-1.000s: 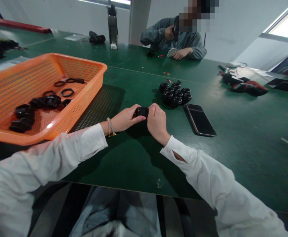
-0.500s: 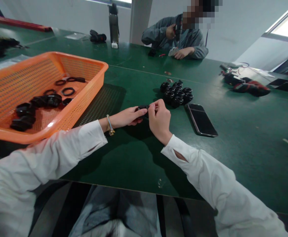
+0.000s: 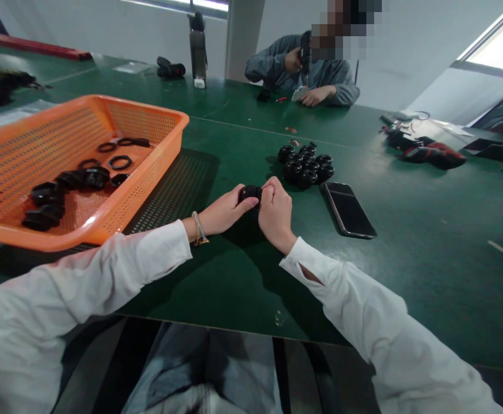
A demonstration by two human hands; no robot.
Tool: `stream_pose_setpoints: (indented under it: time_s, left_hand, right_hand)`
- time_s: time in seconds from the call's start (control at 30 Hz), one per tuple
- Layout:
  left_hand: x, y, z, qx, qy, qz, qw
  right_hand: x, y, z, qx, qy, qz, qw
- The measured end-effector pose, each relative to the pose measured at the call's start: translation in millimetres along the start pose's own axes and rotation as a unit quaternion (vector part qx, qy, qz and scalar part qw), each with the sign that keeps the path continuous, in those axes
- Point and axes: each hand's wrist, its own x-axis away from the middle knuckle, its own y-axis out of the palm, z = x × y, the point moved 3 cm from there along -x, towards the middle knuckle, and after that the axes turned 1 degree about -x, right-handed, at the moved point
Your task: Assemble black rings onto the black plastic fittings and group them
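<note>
Currently, at the left, the basket [image 3: 171, 144] holds loose black parts [image 3: 46, 195] and a few rings [image 3: 119, 168]; these look like stock not yet worked, so more seems left to do. Right of it, the left hand [image 3: 221, 211] is wrapped around a small black piece [image 3: 250, 192], thumb along the near side. The piece sits between the two hands, just over the table [image 3: 234, 287], and looks midway through handling. The right hand [image 3: 275, 210] is curled narrow, its bunched fingertips closed on the piece's right end, which they hide; whether anything is fitted there I cannot tell. Beyond and to the right, a tight cluster [image 3: 307, 164] of black pieces stands on the table, probably the finished ones, though that is a guess from how neatly they are grouped. Just beside it lies a phone [image 3: 350, 210], untouched.
</note>
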Motion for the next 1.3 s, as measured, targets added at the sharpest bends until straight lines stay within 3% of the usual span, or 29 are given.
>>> stream_pose_setpoints:
  time_s: [0.17,0.3,0.47,0.63,0.77,0.9,1.07,1.2,1.3]
  left_hand:
    - [-1,-5.5,0,-0.110,0.034,-0.008,0.993]
    - [-3,-8.0,-3,-0.119,0.043,-0.015,0.992]
    - [-3,-7.9,-3,0.024,0.030,-0.032,0.999]
    - [0,-0.5,-6,0.215,-0.094,-0.081,0.969]
    - [0,2.4,-4,0.275,-0.134,-0.125,0.944]
    - [-2,1.3,-5,0.294,-0.136,-0.110,0.940]
    - [-1,-0.8,-5,0.228,-0.077,-0.108,0.965]
    - [-1,-10.0,-1,0.043,0.019,-0.073,0.996]
    - [-1,-15.6,-1,-0.090,0.062,-0.064,0.992]
  right_hand:
    - [2,1,1,-0.006,0.023,-0.009,1.000]
    - [2,3,1,-0.012,0.036,-0.016,0.999]
    - [-1,3,3,-0.013,0.030,-0.012,0.999]
    - [-2,-1,2,0.012,-0.024,0.009,1.000]
    - [-2,0,3,0.024,-0.032,0.008,0.999]
    - [-1,2,2,0.031,-0.023,-0.002,0.999]
    - [2,2,-1,0.027,-0.008,-0.005,1.000]
    - [3,2,-1,0.011,0.010,-0.004,1.000]
    - [4,3,0,0.003,0.027,-0.013,1.000]
